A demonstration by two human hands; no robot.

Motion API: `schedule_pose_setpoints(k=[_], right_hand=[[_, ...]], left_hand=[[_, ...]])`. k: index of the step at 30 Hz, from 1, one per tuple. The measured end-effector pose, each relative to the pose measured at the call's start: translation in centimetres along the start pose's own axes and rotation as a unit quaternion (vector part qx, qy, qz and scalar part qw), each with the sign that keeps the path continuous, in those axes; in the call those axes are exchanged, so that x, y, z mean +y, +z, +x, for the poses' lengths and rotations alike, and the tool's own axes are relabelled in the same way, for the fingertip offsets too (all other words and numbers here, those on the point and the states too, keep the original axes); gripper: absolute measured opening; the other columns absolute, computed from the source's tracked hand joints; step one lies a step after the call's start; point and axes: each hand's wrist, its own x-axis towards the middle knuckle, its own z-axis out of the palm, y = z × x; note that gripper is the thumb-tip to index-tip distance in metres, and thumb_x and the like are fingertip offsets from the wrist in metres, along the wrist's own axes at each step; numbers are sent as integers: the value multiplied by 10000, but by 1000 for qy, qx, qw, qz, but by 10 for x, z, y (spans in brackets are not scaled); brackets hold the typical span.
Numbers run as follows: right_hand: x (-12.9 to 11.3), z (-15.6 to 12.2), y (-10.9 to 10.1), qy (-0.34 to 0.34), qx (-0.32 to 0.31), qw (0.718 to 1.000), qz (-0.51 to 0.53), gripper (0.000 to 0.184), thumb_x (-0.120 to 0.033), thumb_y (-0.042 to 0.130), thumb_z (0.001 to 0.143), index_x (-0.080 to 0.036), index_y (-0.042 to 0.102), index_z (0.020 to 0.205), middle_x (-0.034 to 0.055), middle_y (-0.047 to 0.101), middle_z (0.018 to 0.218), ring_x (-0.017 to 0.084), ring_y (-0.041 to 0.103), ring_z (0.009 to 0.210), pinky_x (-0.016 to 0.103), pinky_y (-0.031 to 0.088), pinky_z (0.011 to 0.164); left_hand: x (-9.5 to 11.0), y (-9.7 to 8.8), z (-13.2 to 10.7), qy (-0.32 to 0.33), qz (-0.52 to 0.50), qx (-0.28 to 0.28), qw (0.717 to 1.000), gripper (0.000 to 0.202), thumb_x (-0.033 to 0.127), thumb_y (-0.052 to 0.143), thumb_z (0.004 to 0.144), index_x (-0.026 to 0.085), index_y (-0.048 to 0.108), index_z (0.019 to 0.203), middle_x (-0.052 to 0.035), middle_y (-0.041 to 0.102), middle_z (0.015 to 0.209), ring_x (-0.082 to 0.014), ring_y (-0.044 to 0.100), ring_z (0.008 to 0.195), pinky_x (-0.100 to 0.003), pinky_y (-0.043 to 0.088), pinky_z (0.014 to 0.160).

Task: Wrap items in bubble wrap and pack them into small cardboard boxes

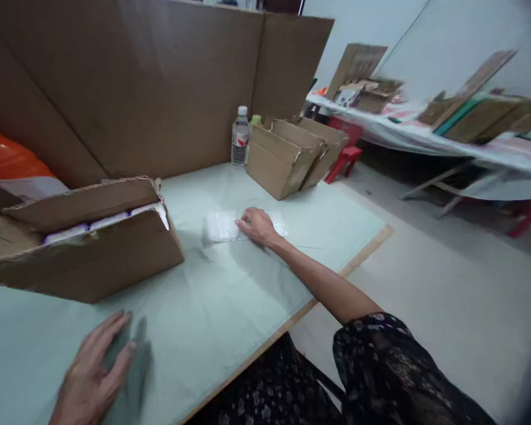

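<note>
My right hand (pixel 257 226) reaches out over the table, with its bent fingers on a flat, whitish see-through plastic packet (pixel 221 226) that looks like bubble wrap. Part of the packet shows on both sides of the hand. My left hand (pixel 92 372) hovers low over the table at the front left, fingers stretched and thumb apart, holding nothing. Just beyond it stands an open cardboard box (pixel 92 260). Inside that box, several white items with purple edges (pixel 109 221) stand in a row, mostly hidden by its front wall.
Light green sheeting covers the table (pixel 203 307). At the back are a water bottle (pixel 240 139) and several open cardboard boxes (pixel 269 162). Tall cardboard panels (pixel 181 88) wall the far side. An orange bag (pixel 13 156) lies left; a red stool (pixel 347 154) and another loaded table stand right.
</note>
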Motion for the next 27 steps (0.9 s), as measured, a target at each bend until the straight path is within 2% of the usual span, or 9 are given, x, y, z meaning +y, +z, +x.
schedule_pose_setpoints(k=[4,7,10,13,17,20,22,25,27], right_hand=[[-8,0,13,-7,30,999,35,181,-349,699,878,-171,726,901,129,700,1218,310,595,1161,421,394,987],[-10,-1,21,-28,48,996,74,54,-240,705,849,-193,717,872,107,670,1330,298,567,1241,440,375,1044],[-9,-2,24,-46,58,992,99,34,-198,667,861,-206,699,852,87,685,1324,270,589,1235,443,379,1071],[-9,-4,24,-72,77,979,173,58,-204,617,882,-202,674,870,72,732,1214,218,655,1123,387,437,1031],[-11,-7,26,-89,64,922,370,105,-284,609,864,-187,646,852,30,734,897,156,675,792,283,514,771],[-18,-16,21,-94,30,894,436,136,-314,631,833,-183,617,803,7,674,778,135,632,686,259,490,669],[-25,-27,9,-106,11,888,447,134,-305,636,828,-180,608,786,6,661,765,131,621,679,261,486,668],[-41,-54,-19,-153,-25,886,438,101,-267,645,840,-178,626,797,12,684,798,128,628,723,266,498,715],[-53,-76,-39,-204,-78,879,424,73,-241,647,861,-180,644,821,13,704,838,126,642,767,259,505,740]], left_hand=[[2,11,-2,56,33,-9,998,356,456,534,932,272,682,1199,-79,677,1308,-286,662,1139,-374,599,760],[6,17,-7,70,53,10,996,343,424,518,938,254,678,1190,-117,658,1323,-328,634,1181,-495,553,918],[12,19,-12,56,56,10,997,333,391,523,947,272,644,1233,-110,631,1369,-334,595,1246,-523,511,988],[16,19,-13,51,51,9,997,320,379,510,961,261,629,1234,-126,621,1375,-347,583,1258,-549,495,1004],[19,18,-12,48,41,22,998,305,364,523,953,266,639,1217,-124,632,1357,-348,585,1261,-562,492,1018],[24,15,-12,31,31,16,999,289,356,552,943,280,649,1204,-105,639,1349,-326,592,1252,-522,537,977],[30,12,-13,1,18,17,1000,280,363,557,945,278,655,1193,-98,635,1356,-315,599,1236,-472,580,894],[44,4,-13,-52,-16,18,998,307,394,550,953,277,638,1223,-88,592,1424,-311,586,1263,-377,603,729],[55,-2,-10,-50,-43,4,998,351,406,561,946,294,614,1274,-75,554,1476,-315,563,1306,-354,605,712]])
